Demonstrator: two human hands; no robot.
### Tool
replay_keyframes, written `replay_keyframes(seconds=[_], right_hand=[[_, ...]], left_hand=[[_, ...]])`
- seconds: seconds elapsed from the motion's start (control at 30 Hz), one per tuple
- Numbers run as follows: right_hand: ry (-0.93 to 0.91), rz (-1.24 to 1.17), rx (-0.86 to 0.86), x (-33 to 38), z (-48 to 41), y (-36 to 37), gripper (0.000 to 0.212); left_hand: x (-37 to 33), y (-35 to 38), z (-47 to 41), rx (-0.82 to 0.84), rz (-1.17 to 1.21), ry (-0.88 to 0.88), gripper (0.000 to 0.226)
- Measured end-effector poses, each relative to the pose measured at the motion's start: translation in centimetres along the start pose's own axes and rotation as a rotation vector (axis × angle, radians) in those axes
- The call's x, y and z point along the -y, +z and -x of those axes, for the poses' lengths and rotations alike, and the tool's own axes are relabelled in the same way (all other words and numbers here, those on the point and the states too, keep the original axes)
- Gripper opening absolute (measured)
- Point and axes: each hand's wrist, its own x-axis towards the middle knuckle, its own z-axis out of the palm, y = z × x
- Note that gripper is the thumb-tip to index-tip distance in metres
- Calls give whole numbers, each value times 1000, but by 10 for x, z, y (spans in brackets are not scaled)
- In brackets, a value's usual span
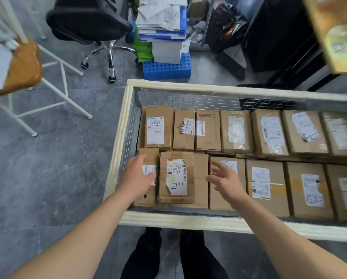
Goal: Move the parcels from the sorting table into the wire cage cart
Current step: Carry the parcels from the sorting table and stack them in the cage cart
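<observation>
From the head view, parcels [265, 180] are lying in two rows inside the wire cage cart [188, 220] at centre right. The left hand [137, 178] is resting flat, fingers together, on the lower-left narrow parcel [148, 156]. The right hand [227, 181] is hovering spread, gripping nothing.

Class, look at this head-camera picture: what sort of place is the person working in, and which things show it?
Probably a small parcel depot or courier sorting room. A cream-padded wire cage cart holds rows of brown cardboard parcels with printed shipping labels; behind it, a heap of white mail envelopes on a blue perforated plastic crate stands beside a black office swivel chair.
</observation>
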Motion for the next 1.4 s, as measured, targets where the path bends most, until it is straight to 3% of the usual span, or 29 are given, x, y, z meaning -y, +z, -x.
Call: replay_keyframes(seconds=[0.2, 0.5, 0.77, 1.07, 1.4], right_hand=[[-132, 204, -113, 42, 50, -32, 65], [-287, 468, -433, 91, 144, -80, 67], [-304, 622, -721, 103, 222, -122, 67], [-193, 639, -925, 78, 298, -170, 64], [-14, 603, -1057, -17, 382, -258, 75]], left_hand=[[-57, -31, 30, -10, -197, 279, 69], [-134, -71, 63, -89, -447, 658, 72], [-214, -73, 93, -147, -556, 957, 71], [-290, -28, 160, -118, -583, 1227, 68], [-368, 77, 263, -92, -639, 1429, 74]])
